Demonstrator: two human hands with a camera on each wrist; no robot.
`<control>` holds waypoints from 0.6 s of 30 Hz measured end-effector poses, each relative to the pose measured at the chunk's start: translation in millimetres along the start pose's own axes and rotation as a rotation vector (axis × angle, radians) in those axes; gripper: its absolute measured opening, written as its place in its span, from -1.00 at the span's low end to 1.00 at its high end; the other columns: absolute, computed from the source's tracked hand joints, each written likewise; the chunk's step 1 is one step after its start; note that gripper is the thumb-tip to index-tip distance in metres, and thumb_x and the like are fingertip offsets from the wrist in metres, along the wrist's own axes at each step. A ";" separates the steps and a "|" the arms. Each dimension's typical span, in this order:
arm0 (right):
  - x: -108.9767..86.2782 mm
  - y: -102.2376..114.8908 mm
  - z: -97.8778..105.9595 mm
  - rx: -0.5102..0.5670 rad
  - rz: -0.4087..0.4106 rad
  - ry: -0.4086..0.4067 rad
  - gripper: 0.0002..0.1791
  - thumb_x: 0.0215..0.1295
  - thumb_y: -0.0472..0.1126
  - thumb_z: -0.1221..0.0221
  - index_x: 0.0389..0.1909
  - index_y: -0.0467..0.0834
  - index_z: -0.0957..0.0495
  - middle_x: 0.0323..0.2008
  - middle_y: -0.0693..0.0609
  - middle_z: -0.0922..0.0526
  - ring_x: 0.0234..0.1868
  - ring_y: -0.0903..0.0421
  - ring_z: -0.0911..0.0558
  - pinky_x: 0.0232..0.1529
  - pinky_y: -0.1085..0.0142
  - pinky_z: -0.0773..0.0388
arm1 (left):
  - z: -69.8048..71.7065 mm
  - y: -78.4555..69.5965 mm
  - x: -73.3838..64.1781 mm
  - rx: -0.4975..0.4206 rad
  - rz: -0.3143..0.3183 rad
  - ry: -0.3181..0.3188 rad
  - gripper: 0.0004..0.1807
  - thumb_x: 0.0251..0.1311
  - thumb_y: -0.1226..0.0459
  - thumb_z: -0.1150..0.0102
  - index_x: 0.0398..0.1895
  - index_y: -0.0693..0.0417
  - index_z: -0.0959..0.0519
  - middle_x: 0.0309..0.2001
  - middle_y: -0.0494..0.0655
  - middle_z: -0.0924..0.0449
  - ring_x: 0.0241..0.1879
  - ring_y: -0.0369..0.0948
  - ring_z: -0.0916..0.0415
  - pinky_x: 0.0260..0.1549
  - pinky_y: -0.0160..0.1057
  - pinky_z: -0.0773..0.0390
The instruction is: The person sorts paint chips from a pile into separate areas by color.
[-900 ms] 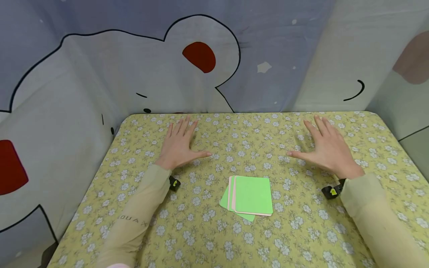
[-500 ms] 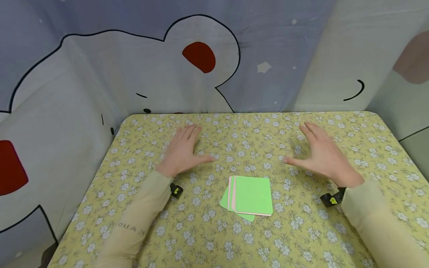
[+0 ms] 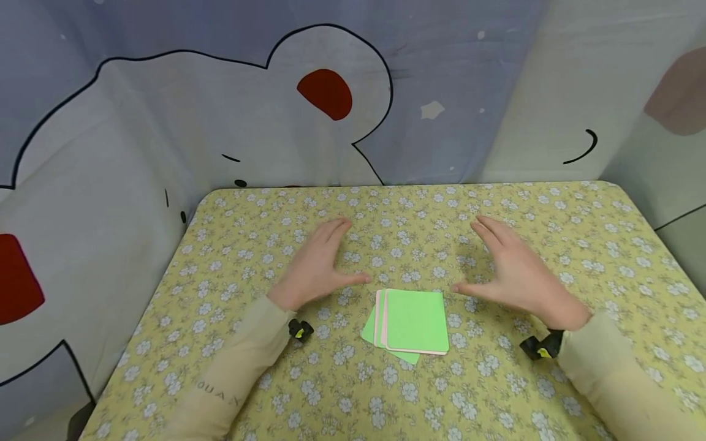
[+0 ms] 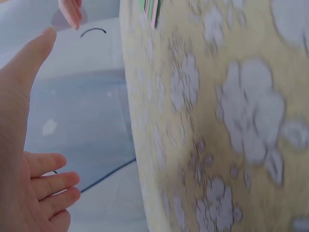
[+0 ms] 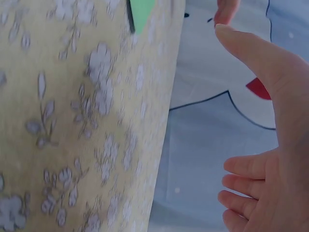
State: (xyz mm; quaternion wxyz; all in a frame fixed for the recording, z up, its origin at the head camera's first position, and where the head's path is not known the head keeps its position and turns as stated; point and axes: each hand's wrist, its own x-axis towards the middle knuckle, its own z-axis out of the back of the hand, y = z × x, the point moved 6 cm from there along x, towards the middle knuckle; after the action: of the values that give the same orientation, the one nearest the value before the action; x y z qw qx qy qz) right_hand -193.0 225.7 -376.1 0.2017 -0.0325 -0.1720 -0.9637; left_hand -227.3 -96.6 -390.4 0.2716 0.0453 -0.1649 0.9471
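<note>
A small pile of square green and pink cards point(image 3: 417, 321) lies on the flowered cloth, the lowest green one turned askew. Beyond the pile's left side is my left hand point(image 3: 314, 263), thumb stretched out toward the cards and fingers extended. My right hand point(image 3: 518, 275) mirrors it on the right, its thumb pointing inward. Neither hand touches the cards. In the left wrist view the left hand point(image 4: 29, 121) hangs above the cloth, holding nothing. The right wrist view has the right hand point(image 5: 275, 125) likewise with nothing in it, and a corner of a green card point(image 5: 141, 14) at the top.
A yellow cloth with white flowers point(image 3: 342, 404) covers the table. Behind and beside it hangs a printed curtain point(image 3: 441, 73). Each wrist wears a black strap, the left strap point(image 3: 300, 331) and right strap point(image 3: 543, 345) both with yellow marks.
Both hands have come nearer to the body and inward toward the cards, their fingers less spread than before. The card pile has stayed in place.
</note>
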 end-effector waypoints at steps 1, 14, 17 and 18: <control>-0.5 2.6 -0.5 0.004 0.005 0.002 0.40 -0.05 0.51 -0.38 0.60 -0.26 -0.03 0.59 -0.21 0.02 0.52 -0.30 -0.05 0.38 -0.33 -0.13 | -0.2 -2.5 -0.7 -0.002 -0.003 0.002 0.36 -0.06 -0.52 -0.24 0.62 0.15 -0.05 0.57 0.10 -0.06 0.54 0.02 0.02 0.49 0.00 -0.01; -10.8 30.0 -11.8 0.021 0.088 0.018 0.45 -0.12 0.61 -0.32 0.62 -0.19 0.01 0.57 -0.16 -0.05 0.50 -0.26 -0.14 0.35 -0.29 -0.23 | -8.4 -34.5 -10.6 -0.057 -0.076 0.045 0.40 -0.13 -0.62 -0.08 0.62 0.12 -0.08 0.55 0.04 -0.11 0.51 0.00 -0.04 0.47 0.00 -0.07; -13.3 33.5 -17.9 0.020 0.107 0.035 0.47 -0.15 0.62 -0.32 0.62 -0.19 -0.01 0.59 -0.13 -0.01 0.50 -0.25 -0.13 0.35 -0.28 -0.24 | -12.0 -40.9 -13.8 -0.064 -0.099 0.051 0.39 -0.13 -0.61 -0.12 0.61 0.12 -0.10 0.54 0.04 -0.14 0.51 -0.02 -0.07 0.45 -0.02 -0.13; -14.2 34.5 -19.8 0.021 0.112 0.039 0.47 -0.15 0.62 -0.33 0.62 -0.20 -0.02 0.59 -0.12 0.00 0.50 -0.25 -0.13 0.35 -0.28 -0.24 | -13.4 -42.7 -14.8 -0.073 -0.106 0.055 0.38 -0.13 -0.61 -0.13 0.61 0.11 -0.10 0.54 0.03 -0.13 0.51 -0.02 -0.06 0.45 -0.03 -0.13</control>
State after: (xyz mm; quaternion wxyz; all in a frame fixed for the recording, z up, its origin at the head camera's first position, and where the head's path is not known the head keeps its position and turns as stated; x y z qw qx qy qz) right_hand -166.1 194.6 -385.5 0.2589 -0.0209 -0.1760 -0.9495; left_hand -192.1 -65.4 -393.3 0.3272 0.0181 -0.1890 0.9257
